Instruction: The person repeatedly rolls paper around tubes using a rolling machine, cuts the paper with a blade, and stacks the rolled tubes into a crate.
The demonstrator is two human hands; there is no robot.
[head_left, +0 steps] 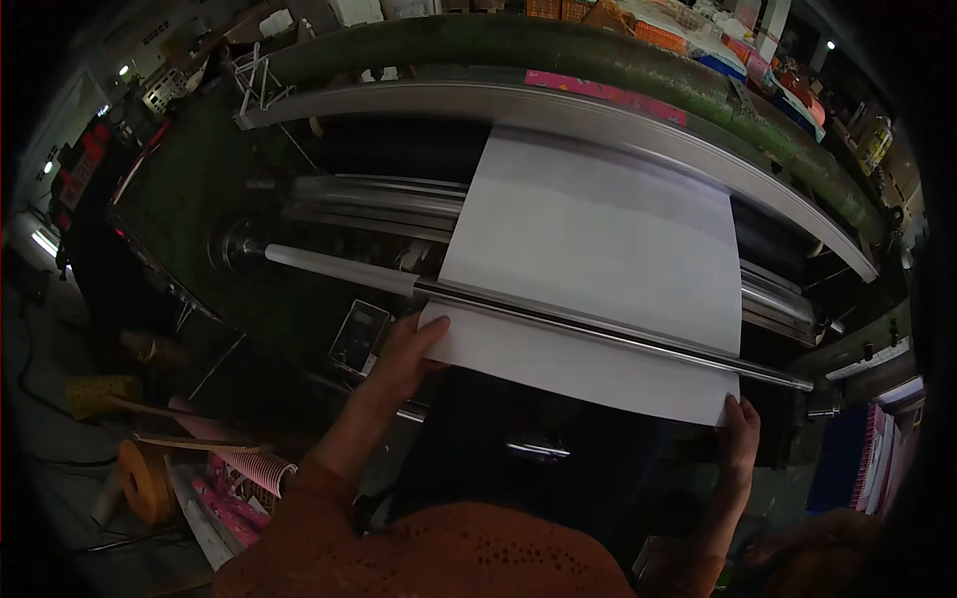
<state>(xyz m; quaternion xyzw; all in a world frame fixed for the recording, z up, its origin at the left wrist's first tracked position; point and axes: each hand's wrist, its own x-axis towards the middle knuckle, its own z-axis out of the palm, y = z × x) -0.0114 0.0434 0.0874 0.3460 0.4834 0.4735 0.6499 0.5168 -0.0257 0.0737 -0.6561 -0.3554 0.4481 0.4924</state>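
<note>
A wide white sheet (598, 209) comes down from under a metal beam of a machine and passes at a thin steel bar (618, 337). Its lower edge hangs just in front of that bar. My left hand (404, 354) pinches the sheet's lower left corner, thumb on top. At the lower right corner, my right hand (738, 429) grips the edge, with most of its fingers hidden. A pale tube (339, 267) sits on the bar's left part, beside the sheet.
Metal rollers (379, 199) lie behind the bar, below the long beam (399, 103). An orange roll (145, 481) and pink scraps (234, 508) are at lower left. Blue and pink stacked material (857, 458) stands at right. Part of another person (812, 543) shows at lower right.
</note>
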